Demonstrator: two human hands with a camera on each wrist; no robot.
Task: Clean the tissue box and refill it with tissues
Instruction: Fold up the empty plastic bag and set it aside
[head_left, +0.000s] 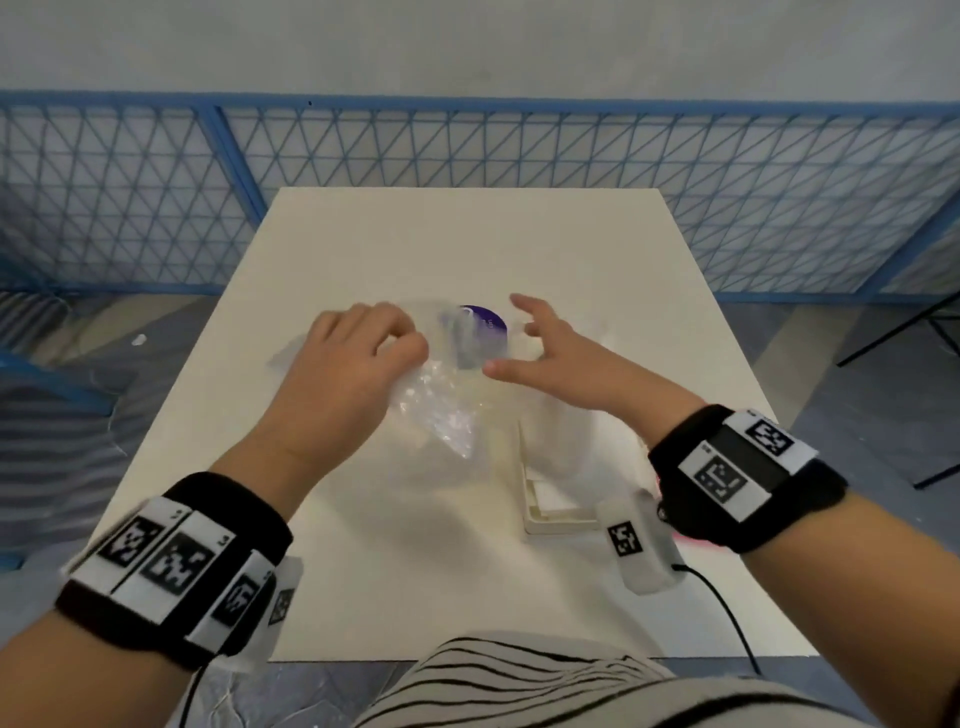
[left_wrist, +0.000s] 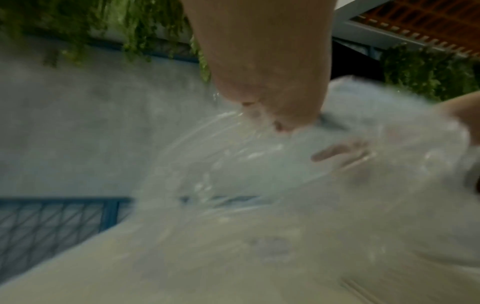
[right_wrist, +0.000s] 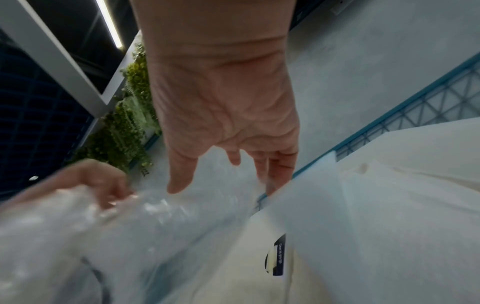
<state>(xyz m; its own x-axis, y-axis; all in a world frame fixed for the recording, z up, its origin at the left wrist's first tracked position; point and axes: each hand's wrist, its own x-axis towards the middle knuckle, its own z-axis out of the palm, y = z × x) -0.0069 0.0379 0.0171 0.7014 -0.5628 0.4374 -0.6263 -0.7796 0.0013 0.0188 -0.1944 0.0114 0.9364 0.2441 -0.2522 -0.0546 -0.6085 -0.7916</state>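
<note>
A clear plastic tissue wrapper (head_left: 441, 410) with a purple label (head_left: 485, 319) is lifted over the middle of the white table (head_left: 415, 239). My left hand (head_left: 395, 343) grips its crumpled film with curled fingers; the left wrist view shows that hand (left_wrist: 267, 102) pinching the wrapper (left_wrist: 233, 164). My right hand (head_left: 535, 343) hovers just right of the label, fingers spread and straight. In the right wrist view that hand (right_wrist: 228, 164) is by the wrapper (right_wrist: 182, 216). A white tissue stack (head_left: 576, 431) sits under my right forearm. The cream tissue box (head_left: 556, 512) lies nearer to me.
A blue mesh fence (head_left: 467, 156) runs behind and beside the table. A black cable (head_left: 727, 613) trails from my right wristband over the table's front right corner. Something pink (head_left: 691, 540) shows under my right wrist. A dark stand's legs (head_left: 904, 332) are at the far right.
</note>
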